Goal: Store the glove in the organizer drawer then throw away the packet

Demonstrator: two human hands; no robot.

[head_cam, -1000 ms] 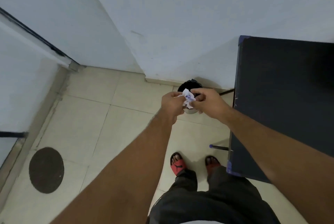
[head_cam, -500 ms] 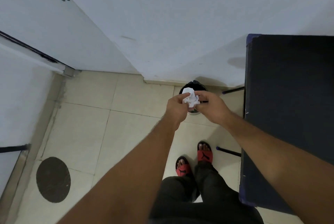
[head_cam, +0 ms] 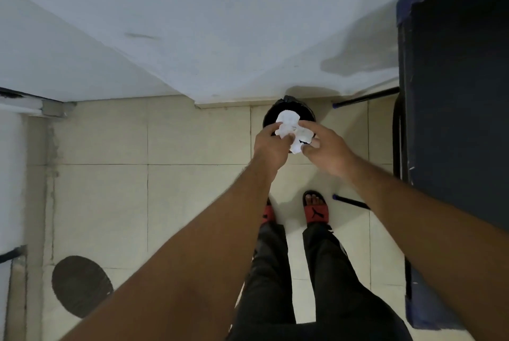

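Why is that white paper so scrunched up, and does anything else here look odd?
The packet is crumpled between the left hand and right hand, held over the black bin, so that seems deliberate. Otherwise, a dark oval patch marks the floor tiles and a greyish stain marks the wall beside the dark table.

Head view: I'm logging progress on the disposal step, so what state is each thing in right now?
packet: crumpled, white, held above the bin, not yet dropped.
left hand: fingers closed on the packet.
right hand: fingers touching the packet's right side.
bin: on the floor by the wall, black-lined, top open.
dark table: at the right, no glove or organizer in view.
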